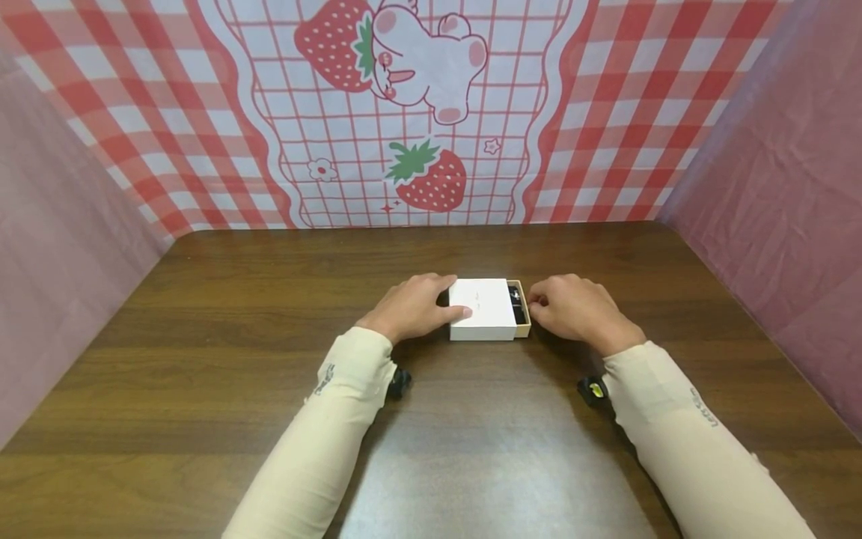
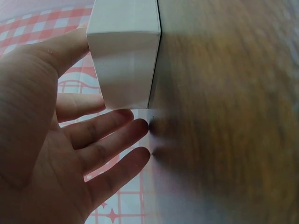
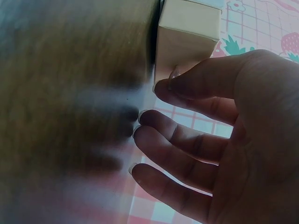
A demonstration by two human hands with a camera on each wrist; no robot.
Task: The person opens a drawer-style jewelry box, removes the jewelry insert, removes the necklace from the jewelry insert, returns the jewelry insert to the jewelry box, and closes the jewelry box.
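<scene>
A small white drawer box [image 1: 481, 308] lies on the table, its tan inner drawer [image 1: 523, 329] slid partly out to the right. Dark contents [image 1: 515, 296] show in the drawer's gap; their kind is unclear. My left hand [image 1: 416, 305] grips the white sleeve at its left end, thumb on top and index finger at the far edge. In the left wrist view the other fingers spread below the sleeve's end [image 2: 124, 70]. At the drawer's right end, my right hand [image 1: 572, 308] pinches a small pull loop [image 3: 174, 74] between thumb and index finger, its other fingers loosely bent.
The brown wooden table [image 1: 202, 374] carries the box near its middle. Behind it hangs a red checked cloth [image 1: 431, 180] with strawberry prints. Pink cloth [image 1: 774, 187] borders the sides. Each wrist wears a small black camera [image 1: 592, 391].
</scene>
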